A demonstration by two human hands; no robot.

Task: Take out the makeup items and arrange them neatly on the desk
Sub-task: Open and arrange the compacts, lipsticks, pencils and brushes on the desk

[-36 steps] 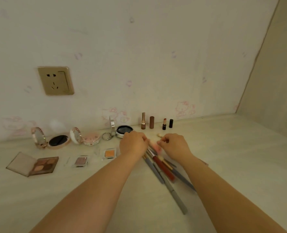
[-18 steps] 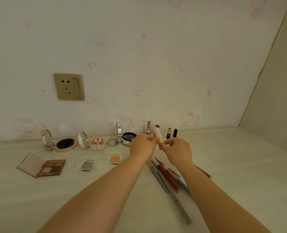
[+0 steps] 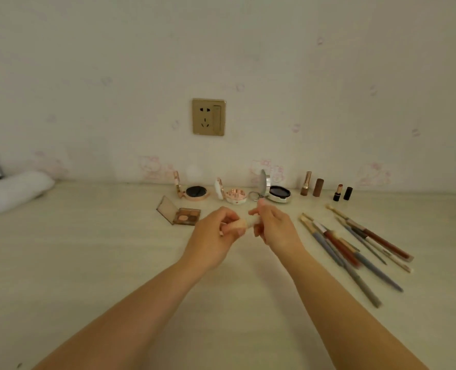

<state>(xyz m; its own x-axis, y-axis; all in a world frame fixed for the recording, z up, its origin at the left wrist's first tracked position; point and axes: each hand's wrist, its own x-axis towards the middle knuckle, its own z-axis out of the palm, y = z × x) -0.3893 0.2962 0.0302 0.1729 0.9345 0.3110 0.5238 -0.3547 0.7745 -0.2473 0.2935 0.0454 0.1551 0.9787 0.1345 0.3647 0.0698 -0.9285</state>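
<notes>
Both hands hold a small cream-coloured makeup stick (image 3: 251, 223) above the desk. My left hand (image 3: 216, 233) grips its pinkish left end and my right hand (image 3: 273, 227) grips the right end. An open eyeshadow palette (image 3: 180, 213) lies just left of the hands. Along the wall stand three open compacts (image 3: 195, 192), (image 3: 233, 194), (image 3: 277, 192), then two uncapped lipsticks with their caps (image 3: 312, 186), (image 3: 342, 193). A loose pile of brushes and pencils (image 3: 355, 247) lies on the desk at the right.
A gold wall socket (image 3: 208, 116) sits above the compacts. White cloth (image 3: 13, 192) lies at the far left of the pale desk (image 3: 88, 263). The two small eyeshadow pans seen before are hidden behind my hands.
The camera view has swung left, so the brushes now lie to the right of my hands. Both hands lifted the cream stick from the brush pile and hold it between them.
</notes>
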